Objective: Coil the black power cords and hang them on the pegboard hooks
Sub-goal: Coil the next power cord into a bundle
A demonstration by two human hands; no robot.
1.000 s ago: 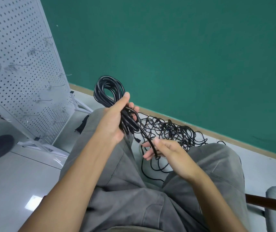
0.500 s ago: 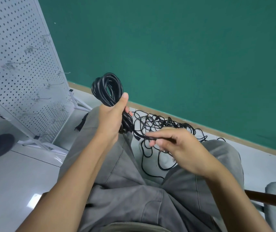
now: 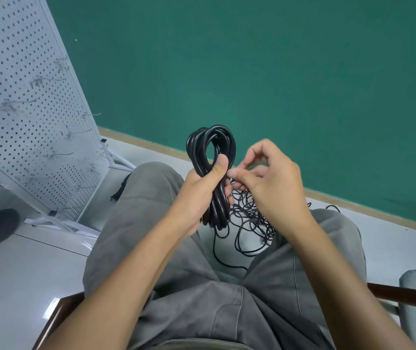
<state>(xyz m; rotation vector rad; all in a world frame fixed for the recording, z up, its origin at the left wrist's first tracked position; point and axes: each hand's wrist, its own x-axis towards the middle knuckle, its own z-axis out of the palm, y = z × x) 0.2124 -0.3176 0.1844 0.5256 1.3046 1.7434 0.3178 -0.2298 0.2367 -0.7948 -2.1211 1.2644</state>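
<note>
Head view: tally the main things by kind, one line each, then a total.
Coiled cord bundle, in the left hand grip: 1
Tangled cord heap on the floor: 1
Pegboard: 1
Hands, with the right hand: 2
Total: 5

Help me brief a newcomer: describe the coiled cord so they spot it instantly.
Above the grey-trousered lap, the left hand grips the coiled cord. Unlike the loose tangle on the floor behind, it is a thick, neat black bundle looping above the thumb.
</note>
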